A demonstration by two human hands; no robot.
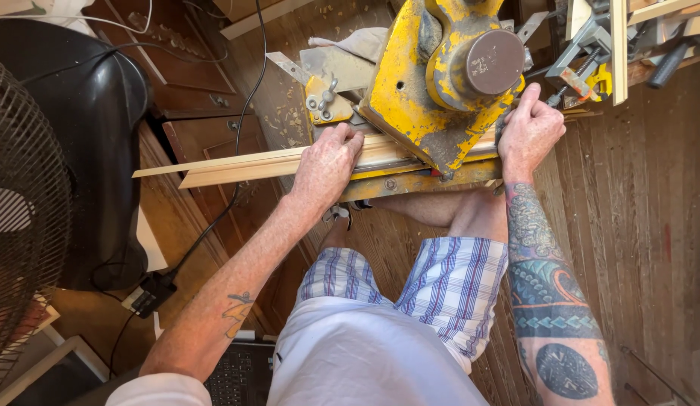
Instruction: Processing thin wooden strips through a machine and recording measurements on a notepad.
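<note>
The left hand (pixel 327 162) lies palm down on the wood moulding strips (pixel 245 164), fingers curled forward over their top edge and pressing them against the yellow saw (pixel 433 83). It is a flattened, half-closed hold rather than a full fist: the knuckles are raised and the fingertips tuck in at the saw's fence. The right hand (pixel 529 129) sits at the saw's right side, clenched around something at the edge of the saw's base; what exactly it grips is hidden under the fingers, so I cannot tell whether it is a handle or the end of the wood.

There appear to be two strips, lying side by side and touching, running out to the left of the saw and passing under its worn yellow body. Their far ends beyond the saw are hidden.

One saw is in view, with one round brown cap (pixel 494 62) on top of its housing. Just left of the saw's body sits one wing nut (pixel 326 96) on a small yellow bracket. To the right of the saw, behind the right hand, is one clamp (pixel 583 56) with a grey frame, beside one upright pale wooden batten (pixel 619 49).

Well left of the saw stand one black bin (pixel 94 150) and one wire-guarded fan (pixel 23 218). One black cable (pixel 248 98) trails down from above, left of the saw. Wood shavings lie scattered on the plank floor (pixel 636 210) around the saw.
</note>
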